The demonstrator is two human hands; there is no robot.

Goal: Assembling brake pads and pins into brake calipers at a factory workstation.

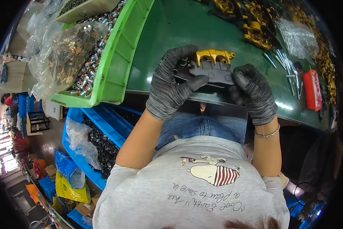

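I see my gloved left hand (171, 82) and right hand (253, 91) gripping a dark plate (213, 72) against a gold bracket (214, 56) over the green table (171, 30)

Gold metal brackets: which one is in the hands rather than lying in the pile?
The gold metal bracket on the dark grey plate, gripped by left hand and right hand; the other gold brackets lie untouched farther back.

The person wears knit work gloves, grey on the left hand (170, 86) and darker, near black, on the right hand (255, 95). A thin beaded silver bracelet (267, 134) circles the right wrist. A short-sleeved grey T-shirt (186, 194) carries a cartoon print, above blue jeans (202, 128).
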